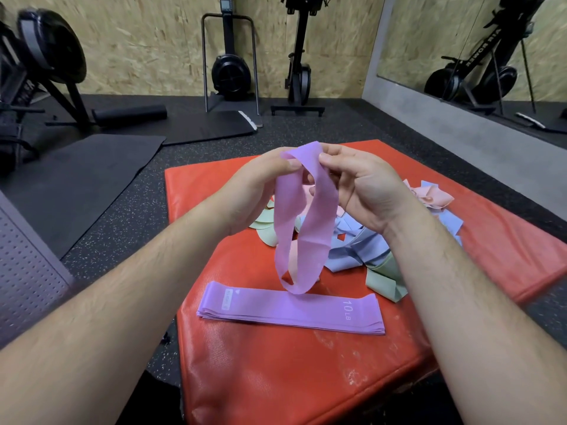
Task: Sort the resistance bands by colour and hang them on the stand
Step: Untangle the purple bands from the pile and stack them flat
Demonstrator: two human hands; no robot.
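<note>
Care should go into flattening the purple band (320, 222), pinched at its top between left hand (251, 191) and right hand (365, 188), before laying it squarely on the purple stack (291, 311).

OSB wall (153, 41) behind. Speckled black rubber floor (122, 216). Black mats (86, 167) left, foam roller (129, 113) beyond. Rowers (230, 69) upright against wall. Mirror (475, 41) right, above grey ledge (429, 118). Red pad (276, 378) in foreground. Perforated grey panel (24, 271) far left.

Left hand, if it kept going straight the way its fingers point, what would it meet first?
Probably the right hand: the left hand points across at it, with only the held purple band between them. Depth is hard to judge.
</note>
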